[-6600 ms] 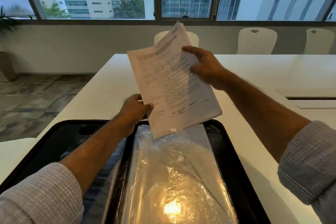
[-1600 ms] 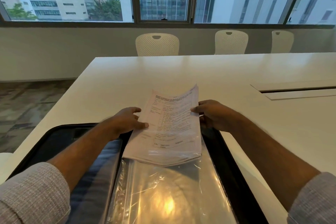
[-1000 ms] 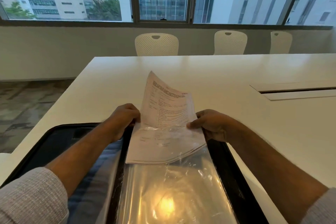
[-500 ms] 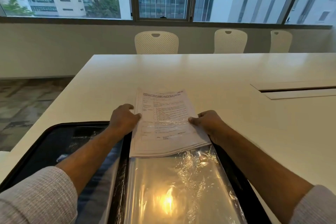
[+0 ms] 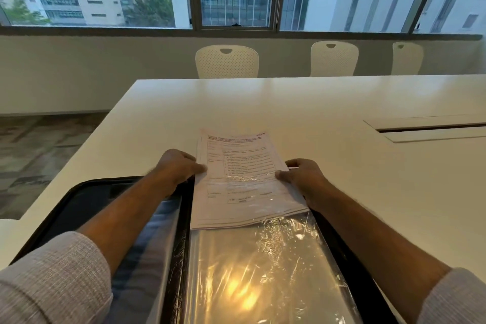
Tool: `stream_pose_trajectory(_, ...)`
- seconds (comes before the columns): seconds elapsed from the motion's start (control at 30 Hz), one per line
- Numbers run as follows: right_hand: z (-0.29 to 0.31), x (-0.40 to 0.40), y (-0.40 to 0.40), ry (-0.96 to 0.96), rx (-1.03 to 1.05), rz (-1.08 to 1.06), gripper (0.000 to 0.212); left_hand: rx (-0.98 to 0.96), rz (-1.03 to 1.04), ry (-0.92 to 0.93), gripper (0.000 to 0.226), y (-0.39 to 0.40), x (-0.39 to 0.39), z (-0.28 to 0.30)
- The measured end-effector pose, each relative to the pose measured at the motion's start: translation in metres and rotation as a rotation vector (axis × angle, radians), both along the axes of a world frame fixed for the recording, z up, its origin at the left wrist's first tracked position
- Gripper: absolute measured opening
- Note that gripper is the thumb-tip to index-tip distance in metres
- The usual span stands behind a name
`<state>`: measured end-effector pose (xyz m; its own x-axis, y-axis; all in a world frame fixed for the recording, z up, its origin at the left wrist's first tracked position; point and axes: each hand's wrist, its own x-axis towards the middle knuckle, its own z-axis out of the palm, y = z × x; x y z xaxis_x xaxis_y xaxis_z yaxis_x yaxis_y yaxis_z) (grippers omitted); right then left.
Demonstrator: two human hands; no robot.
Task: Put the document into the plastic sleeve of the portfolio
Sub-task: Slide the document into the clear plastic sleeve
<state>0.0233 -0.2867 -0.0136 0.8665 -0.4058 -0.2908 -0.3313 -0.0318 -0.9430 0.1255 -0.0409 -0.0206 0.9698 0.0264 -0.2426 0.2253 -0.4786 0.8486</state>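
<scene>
**Holding the document at the mouth of the sleeve**

Pinching the stapled document (image 5: 238,179) by its two long edges, both hands sit level with each other at the far end of the open black portfolio (image 5: 79,197). The left hand (image 5: 176,168) curls its fingers against the left edge, thumb tip on the printed face. The right hand (image 5: 302,176) grips the right edge, thumb on top and fingers tucked beneath the pages.

Between the two grips the paper lies nearly flat. Its near half, toward the wrists, is under the wrinkled clear plastic sleeve (image 5: 263,271); the half beyond the fingertips sticks out bare over the white table (image 5: 342,102). Nearer than the grips, the sleeve runs on toward the person, reflecting a warm ceiling light. Far beyond the hands, white chairs (image 5: 227,62) stand below the windows.
</scene>
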Motion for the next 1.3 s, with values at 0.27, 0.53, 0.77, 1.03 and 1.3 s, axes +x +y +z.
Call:
stream_pose_trajectory(0.27,0.002,0.005,-0.005,-0.022,0.104,-0.005,0.043,0.137,-0.078,0.049,0.029,-0.006,0.003,0.007)
stream_pose_trajectory(0.53,-0.006,0.010,-0.008,-0.010,0.079,0.034,0.047,0.018,-0.054,0.095,0.023,0.001,0.011,0.011)
stream_pose_trajectory(0.77,-0.008,0.011,-0.012,-0.008,0.099,0.049,0.038,0.098,-0.042,0.046,0.012,-0.002,0.020,0.001)
stream_pose_trajectory(1.03,-0.005,0.011,-0.013,0.018,0.038,0.059,0.024,0.137,-0.169,0.100,0.022,0.005,0.016,0.013)
stream_pose_trajectory(1.3,-0.008,0.009,-0.015,-0.013,0.054,0.066,0.020,0.061,-0.063,0.026,0.023,-0.009,0.014,-0.001)
